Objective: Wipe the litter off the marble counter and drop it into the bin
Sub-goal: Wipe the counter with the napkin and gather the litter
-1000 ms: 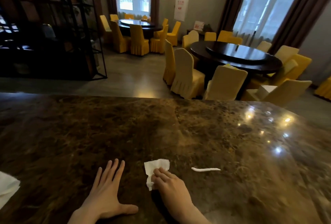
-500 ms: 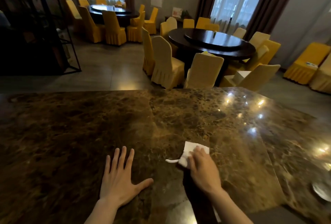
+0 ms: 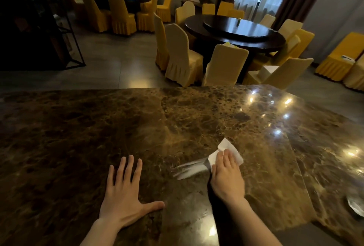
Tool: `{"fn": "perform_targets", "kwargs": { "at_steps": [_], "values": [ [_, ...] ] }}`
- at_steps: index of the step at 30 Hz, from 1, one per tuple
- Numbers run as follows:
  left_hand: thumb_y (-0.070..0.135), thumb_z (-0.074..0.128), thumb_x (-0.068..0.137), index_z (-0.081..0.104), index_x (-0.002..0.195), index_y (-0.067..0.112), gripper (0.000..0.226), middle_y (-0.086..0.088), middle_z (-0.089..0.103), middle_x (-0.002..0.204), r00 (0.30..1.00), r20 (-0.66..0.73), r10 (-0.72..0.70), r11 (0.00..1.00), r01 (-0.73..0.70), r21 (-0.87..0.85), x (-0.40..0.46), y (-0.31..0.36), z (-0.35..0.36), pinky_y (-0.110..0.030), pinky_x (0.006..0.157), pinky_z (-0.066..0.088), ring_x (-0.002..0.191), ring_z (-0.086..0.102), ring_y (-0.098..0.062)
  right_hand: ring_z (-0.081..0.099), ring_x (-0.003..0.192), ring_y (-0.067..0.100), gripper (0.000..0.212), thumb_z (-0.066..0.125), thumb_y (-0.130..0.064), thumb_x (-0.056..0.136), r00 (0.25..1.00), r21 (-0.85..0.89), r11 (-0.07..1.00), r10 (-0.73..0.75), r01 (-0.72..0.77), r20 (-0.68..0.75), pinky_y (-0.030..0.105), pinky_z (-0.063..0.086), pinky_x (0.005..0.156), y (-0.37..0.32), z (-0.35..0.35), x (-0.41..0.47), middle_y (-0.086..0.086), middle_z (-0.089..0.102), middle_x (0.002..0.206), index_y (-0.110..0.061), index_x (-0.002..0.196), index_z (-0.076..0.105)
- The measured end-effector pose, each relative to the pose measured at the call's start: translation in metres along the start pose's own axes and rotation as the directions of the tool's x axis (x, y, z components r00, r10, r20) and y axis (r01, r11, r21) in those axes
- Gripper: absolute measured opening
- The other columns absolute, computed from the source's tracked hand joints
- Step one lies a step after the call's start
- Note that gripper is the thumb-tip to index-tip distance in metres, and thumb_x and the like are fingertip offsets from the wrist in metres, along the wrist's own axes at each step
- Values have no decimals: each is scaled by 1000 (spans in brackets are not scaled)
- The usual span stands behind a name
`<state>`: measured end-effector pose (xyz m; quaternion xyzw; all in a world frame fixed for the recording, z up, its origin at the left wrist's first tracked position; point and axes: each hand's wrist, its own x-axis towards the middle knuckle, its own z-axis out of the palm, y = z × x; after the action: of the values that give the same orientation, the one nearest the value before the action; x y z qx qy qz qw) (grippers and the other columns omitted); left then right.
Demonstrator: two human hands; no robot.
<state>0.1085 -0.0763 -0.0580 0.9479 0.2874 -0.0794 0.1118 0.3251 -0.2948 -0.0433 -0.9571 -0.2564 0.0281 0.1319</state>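
Counter: polished brown-veined marble counter (image 3: 82, 131), glossy with ceiling lights mirrored at its right end; it fills the lower view, with a dining room of yellow-covered chairs (image 3: 183, 56) and a dark round table (image 3: 236, 31) behind it.
Right hand: right hand (image 3: 226, 176) lies palm down with fingers (image 3: 228, 157) together and flat, pressing rather than gripping, so the whole pad of fingers bears on the tissue.
Wiping cloth: folded white paper tissue (image 3: 226, 145) sits pinned under those fingertips, one corner sticking out ahead of them toward the far edge; flat pressure suits pushing it as a sweeper.
Litter: pale, smeared white streak (image 3: 189, 170) lies on the marble just left of the right hand, touching or nearly touching the tissue's near edge. It is motion-blurred, so its shape cannot be told; likely the scrap being swept.
Left hand: left hand (image 3: 124, 196) rests palm down, fingers spread wide and thumb out toward the right, holding nothing; probably a brace for the body while the other arm sweeps.
Bin: none in view, so where the litter must go cannot be told.
Other: small rounded metallic object (image 3: 354, 205) at the right edge, cut off by the frame.
Stage: gathering is under way; the drop into the bin is not yet done.
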Motion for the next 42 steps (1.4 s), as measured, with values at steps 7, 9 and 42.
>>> {"fn": "perform_targets", "kwargs": {
  "at_steps": [7,9,42],
  "values": [
    [118,7,46,-36,152,25,147,-2,-42,163,1000,3,-20,1000,20,24,2,0,1,-57,127,-19,148,-43,-22,21,153,24,56,41,-28,102,858,96,854,-514,512,-4,41,30,122,-57,34,-38,5,27,165,-17,156,30],
    [119,9,45,-36,152,27,147,0,-42,163,1000,4,-24,1000,24,6,2,0,1,-56,126,-21,147,-45,-21,21,152,21,58,42,-23,101,942,86,939,-332,334,-37,36,30,121,-24,19,-18,5,24,166,-17,157,27],
    [118,16,49,-24,157,29,146,1,-31,168,995,-93,-22,999,17,-45,0,1,1,-55,129,-16,152,-36,-19,48,90,19,13,67,-11,90,958,-28,961,-278,276,-68,30,46,65,8,-23,4,-3,48,98,-21,91,74]
  ]
}}
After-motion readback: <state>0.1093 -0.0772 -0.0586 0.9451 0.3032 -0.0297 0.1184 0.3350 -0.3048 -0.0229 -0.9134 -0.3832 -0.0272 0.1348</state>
